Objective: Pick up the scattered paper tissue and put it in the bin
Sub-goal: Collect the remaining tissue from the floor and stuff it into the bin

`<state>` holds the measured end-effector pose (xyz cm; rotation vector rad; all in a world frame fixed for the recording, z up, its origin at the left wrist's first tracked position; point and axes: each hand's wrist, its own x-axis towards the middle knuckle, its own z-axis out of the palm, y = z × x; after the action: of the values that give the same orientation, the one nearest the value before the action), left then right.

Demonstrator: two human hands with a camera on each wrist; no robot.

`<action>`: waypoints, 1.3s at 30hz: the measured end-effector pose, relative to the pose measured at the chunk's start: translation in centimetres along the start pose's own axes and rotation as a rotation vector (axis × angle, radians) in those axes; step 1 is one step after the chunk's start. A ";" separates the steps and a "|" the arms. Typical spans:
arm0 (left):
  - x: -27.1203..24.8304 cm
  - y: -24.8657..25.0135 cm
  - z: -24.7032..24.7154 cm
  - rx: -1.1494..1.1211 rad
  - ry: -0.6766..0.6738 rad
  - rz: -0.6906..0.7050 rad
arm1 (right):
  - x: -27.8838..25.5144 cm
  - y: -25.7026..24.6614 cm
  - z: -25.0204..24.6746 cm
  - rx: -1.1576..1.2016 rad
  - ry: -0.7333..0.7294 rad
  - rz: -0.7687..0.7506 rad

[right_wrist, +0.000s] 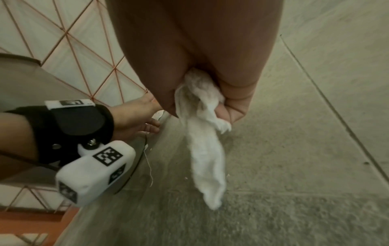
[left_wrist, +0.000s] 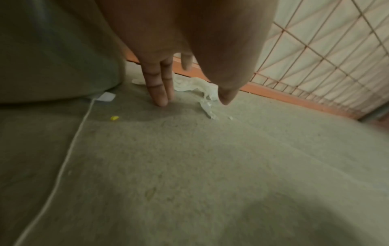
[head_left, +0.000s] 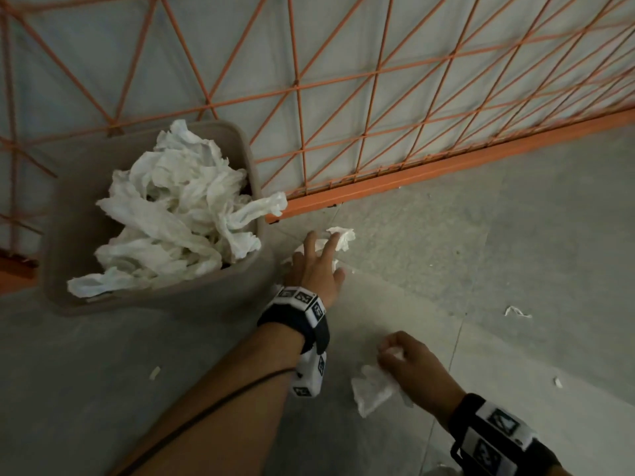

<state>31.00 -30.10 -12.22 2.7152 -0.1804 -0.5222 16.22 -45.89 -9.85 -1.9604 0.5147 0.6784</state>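
Observation:
A grey bin point(head_left: 68, 235) heaped with crumpled white tissue stands at the left by the fence. My left hand point(head_left: 318, 257) reaches out with straight fingers over a white tissue point(head_left: 343, 235) on the floor just right of the bin; in the left wrist view the fingers point(left_wrist: 161, 93) point down at the floor beside that tissue point(left_wrist: 202, 86). Nearer me, my right hand point(head_left: 405, 362) grips a crumpled tissue point(head_left: 371, 389) that dangles from the fist point(right_wrist: 206, 149).
An orange wire fence point(head_left: 412, 132) with an orange base rail runs behind the bin and along the grey tiled floor. Small tissue scraps point(head_left: 515, 311) lie on the floor at right, another scrap point(head_left: 155, 372) at left.

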 end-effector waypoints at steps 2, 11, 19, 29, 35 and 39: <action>0.7 0.2 0.4 0.122 -0.048 0.004 | 0.4 0.9 0.0 0.035 -0.004 -0.006; -7.3 -2.0 2.8 -0.099 0.126 0.057 | 1.5 0.4 1.1 0.095 0.011 -0.048; -10.1 -5.5 3.3 -0.080 0.136 -0.187 | 2.3 -1.9 2.7 0.118 -0.087 -0.072; -10.8 -5.3 1.4 -0.270 0.202 -0.265 | 1.5 -3.1 3.7 0.069 -0.267 -0.017; -16.4 -4.3 -2.3 -0.503 0.352 -0.335 | 0.9 -8.1 0.0 -0.141 -0.431 -0.162; -19.8 -1.9 -8.4 -0.621 0.393 -0.306 | 0.1 -14.2 -4.1 -0.265 -0.528 -0.196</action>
<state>16.04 -21.76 0.87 2.1724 0.4351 -0.0820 25.93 -43.19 1.01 -1.9321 -0.0947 1.1319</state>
